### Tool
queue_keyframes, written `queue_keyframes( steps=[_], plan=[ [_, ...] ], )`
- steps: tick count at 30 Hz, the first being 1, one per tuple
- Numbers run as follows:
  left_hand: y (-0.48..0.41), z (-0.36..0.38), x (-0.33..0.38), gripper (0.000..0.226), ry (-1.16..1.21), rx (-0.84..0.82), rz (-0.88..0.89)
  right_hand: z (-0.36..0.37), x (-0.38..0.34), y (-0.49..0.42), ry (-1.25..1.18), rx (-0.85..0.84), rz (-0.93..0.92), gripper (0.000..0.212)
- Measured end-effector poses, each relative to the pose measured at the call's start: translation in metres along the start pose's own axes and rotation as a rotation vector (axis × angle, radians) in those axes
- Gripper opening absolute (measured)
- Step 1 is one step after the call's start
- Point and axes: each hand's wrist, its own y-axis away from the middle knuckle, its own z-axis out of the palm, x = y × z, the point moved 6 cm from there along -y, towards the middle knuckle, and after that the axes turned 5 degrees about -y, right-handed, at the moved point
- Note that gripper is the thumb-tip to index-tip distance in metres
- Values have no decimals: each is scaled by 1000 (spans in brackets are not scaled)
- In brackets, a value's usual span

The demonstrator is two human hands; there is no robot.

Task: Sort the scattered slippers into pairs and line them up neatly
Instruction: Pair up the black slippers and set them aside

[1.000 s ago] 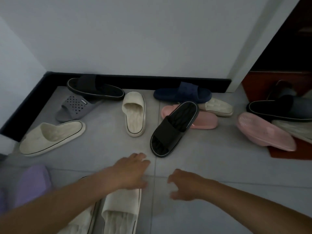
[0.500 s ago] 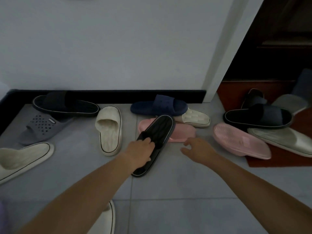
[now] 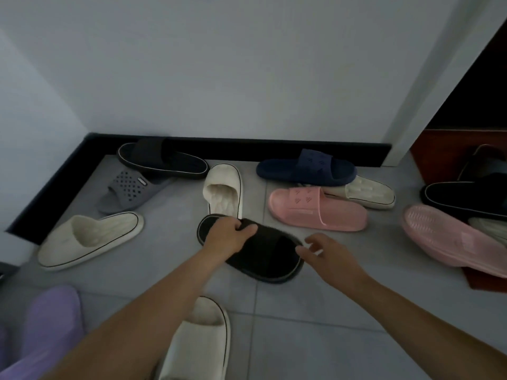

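Note:
My left hand (image 3: 227,238) grips the heel end of a black slipper (image 3: 264,256) lying across the floor in the middle. My right hand (image 3: 327,255) hovers at its toe end with fingers loosely spread, holding nothing. A matching black slipper (image 3: 164,160) lies by the back wall. Cream slippers lie at the left (image 3: 87,238), in the centre (image 3: 223,189), at the right (image 3: 365,192) and near my arm (image 3: 200,338). A pink slipper (image 3: 315,211) sits upright; another pink one (image 3: 450,239) lies sole up. A navy slipper (image 3: 306,170) and a grey perforated one (image 3: 131,189) are further back.
A black skirting board (image 3: 247,148) runs along the white walls at the back and left. A purple slipper (image 3: 49,325) shows at the lower left. More dark slippers (image 3: 463,197) lie on a red-brown mat (image 3: 482,281) by the doorway at the right.
My left hand has taken hold of the black slipper, pulled it off the pink one and turned it crosswise nearer me. My right hand moved to its toe end.

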Motion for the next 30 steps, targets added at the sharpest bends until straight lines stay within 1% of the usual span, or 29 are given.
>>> queue_keyframes(
  steps=[3, 4, 5, 8, 10, 12, 14, 15, 16, 17, 18, 20, 21, 23, 26, 28, 30],
  plan=[
    [8, -8, -11, 22, 750, 5, -362, -5, -7, 4, -145, 112, 37, 47],
    [13, -7, -9, 17, 923, -2, -434, -6, -6, 5, -177, 132, 59, 48],
    [18, -4, -3, 14, 1049, -20, -474, -7, -5, 6, -205, 134, 85, 49],
    [41, 7, 21, 12, 1296, -76, -507, -6, -9, 10, -265, 73, 117, 53],
    [57, 18, 38, 11, 1368, -114, -506, -7, -15, 13, -350, 41, 114, 53],
    [73, 31, 53, 15, 1416, -153, -513, -12, -19, 22, -361, -22, 81, 60],
    [85, 44, 62, 19, 1424, -163, -525, -11, -20, 36, -190, -134, 31, 81],
    [89, 50, 66, 20, 1416, -168, -524, -8, -19, 44, -88, -163, 12, 91],
    [94, 57, 69, 21, 1409, -180, -517, -5, -16, 51, 4, -153, 18, 94],
    [98, 66, 74, 22, 1405, -203, -506, -7, -11, 56, 75, -98, 46, 89],
    [102, 72, 76, 22, 1402, -212, -499, -8, -9, 58, 126, -34, 74, 79],
    [109, 85, 82, 19, 1349, -240, -474, -16, -2, 60, 167, 55, 105, 62],
    [112, 90, 86, 18, 1290, -270, -452, -23, 2, 60, 165, 67, 117, 58],
    [114, 101, 93, 17, 1130, -352, -406, -39, 12, 60, 146, 68, 139, 51],
    [115, 116, 97, 12, 878, -453, -353, -60, 32, 65, 176, 59, 164, 33],
    [108, 121, 93, 10, 726, -438, -288, -69, 48, 72, 194, 46, 197, 30],
    [98, 124, 87, 6, 612, -387, -224, -75, 65, 80, 221, 14, 222, 31]
  ],
)
